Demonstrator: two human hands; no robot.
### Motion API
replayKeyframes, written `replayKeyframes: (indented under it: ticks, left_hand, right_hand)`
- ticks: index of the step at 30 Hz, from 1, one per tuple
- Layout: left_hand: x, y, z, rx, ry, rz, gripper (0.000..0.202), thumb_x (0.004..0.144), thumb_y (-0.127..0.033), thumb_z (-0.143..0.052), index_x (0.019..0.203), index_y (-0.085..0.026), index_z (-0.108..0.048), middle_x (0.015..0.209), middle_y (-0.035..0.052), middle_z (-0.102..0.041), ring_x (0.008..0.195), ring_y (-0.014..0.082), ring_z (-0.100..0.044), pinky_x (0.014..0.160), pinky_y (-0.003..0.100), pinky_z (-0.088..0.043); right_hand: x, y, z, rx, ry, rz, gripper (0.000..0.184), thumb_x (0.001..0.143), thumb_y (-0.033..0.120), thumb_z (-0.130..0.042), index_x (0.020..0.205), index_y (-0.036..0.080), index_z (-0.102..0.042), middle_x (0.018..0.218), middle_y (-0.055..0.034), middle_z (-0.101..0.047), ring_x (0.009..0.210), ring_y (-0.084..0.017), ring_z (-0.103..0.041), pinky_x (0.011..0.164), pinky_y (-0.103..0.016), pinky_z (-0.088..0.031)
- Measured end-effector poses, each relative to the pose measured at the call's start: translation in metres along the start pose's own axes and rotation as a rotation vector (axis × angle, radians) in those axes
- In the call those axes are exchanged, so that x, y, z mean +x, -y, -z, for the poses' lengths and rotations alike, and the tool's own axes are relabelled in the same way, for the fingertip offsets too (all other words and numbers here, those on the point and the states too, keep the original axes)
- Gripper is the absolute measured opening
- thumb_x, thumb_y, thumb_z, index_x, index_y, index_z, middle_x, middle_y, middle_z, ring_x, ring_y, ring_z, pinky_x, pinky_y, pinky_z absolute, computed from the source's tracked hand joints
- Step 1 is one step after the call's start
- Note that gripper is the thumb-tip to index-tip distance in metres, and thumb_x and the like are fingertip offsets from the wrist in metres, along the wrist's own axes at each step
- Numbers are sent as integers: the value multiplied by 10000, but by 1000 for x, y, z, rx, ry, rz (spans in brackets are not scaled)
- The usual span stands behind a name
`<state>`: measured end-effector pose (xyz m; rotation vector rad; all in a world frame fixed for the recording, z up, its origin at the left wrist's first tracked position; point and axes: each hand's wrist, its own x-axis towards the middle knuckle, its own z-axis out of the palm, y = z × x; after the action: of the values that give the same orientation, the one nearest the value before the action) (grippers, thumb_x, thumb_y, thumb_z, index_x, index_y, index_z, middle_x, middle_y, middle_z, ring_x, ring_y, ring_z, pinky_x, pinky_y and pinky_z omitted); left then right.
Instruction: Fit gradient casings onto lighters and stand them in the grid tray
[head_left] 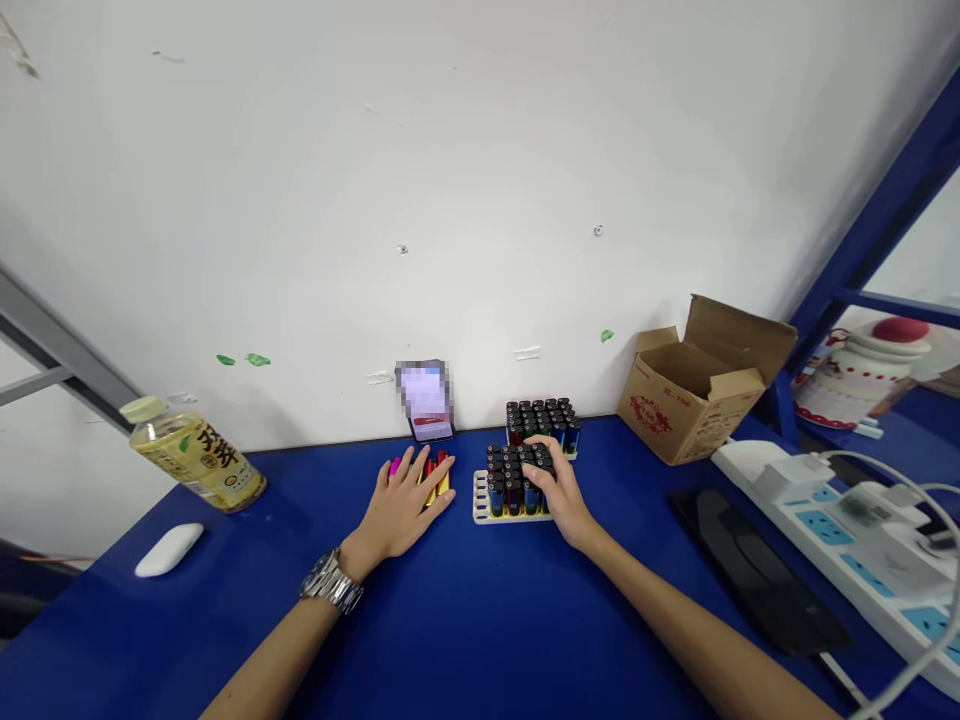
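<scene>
Well right of the tea bottle [196,455], the left hand [405,510] lies flat, fingers spread open, over loose coloured lighters [436,476] (pinning them, I'd guess). The right hand [559,492] rests loosely curled fingers on upright lighters [510,472] in the near tray [480,512], seemingly steadying it.

Phone [426,400], center frame: screen pixelated, unreadable. Left hand [401,510] covers most of loose lighters [438,472], count n/a. Right hand [561,492] hides tray [480,503] lower-right corner. Power strip [862,545] cut off at right edge.
</scene>
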<state>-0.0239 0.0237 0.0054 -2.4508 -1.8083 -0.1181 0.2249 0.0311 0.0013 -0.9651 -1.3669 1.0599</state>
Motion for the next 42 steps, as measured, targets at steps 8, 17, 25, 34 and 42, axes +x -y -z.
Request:
replayKeyframes:
  ticks: [8,17,25,34,42]
  left_hand:
    - [2,3,3,42,-78,-51,621,892,-626,-285,1433,-326,-331,1507,141,-314,1385,372,-258,1069,606,-212]
    - [-9,-72,23,-469,-358,-198,217,908,-373,-478,995,-191,-560,920,59,-592,858,195,-559,772,346,-485]
    - [-5,-81,13,-925,-505,-2,75,909,-247,-414,971,-216,-385,863,27,-593,743,150,-580,689,299,-463]
    - [6,-86,21,-783,-249,34,117,768,-288,-556,847,-207,-527,744,1,-630,635,152,-578,594,260,-424]
    - [6,-76,28,-803,-420,222,73,744,-265,-494,696,-212,-483,592,-37,-555,552,133,-521,547,237,-382]
  right_hand:
    - [-1,1,-1,16,15,-7,277,796,381,-532,1022,231,-479,815,1,-550,736,-186,-556,682,-306,-466]
    - [0,-2,0,11,26,14,297,802,395,-523,1040,224,-473,867,-8,-539,772,-183,-547,692,-296,-459]
    - [1,0,0,-1,11,21,289,785,379,-525,1023,223,-482,845,-1,-532,757,-179,-536,694,-291,-438]
    - [0,-1,0,-2,4,21,288,780,375,-520,1017,216,-486,855,-3,-537,772,-179,-525,711,-293,-427]
    - [0,1,0,27,31,6,290,796,384,-515,1032,223,-469,813,9,-520,730,-171,-527,681,-286,-432]
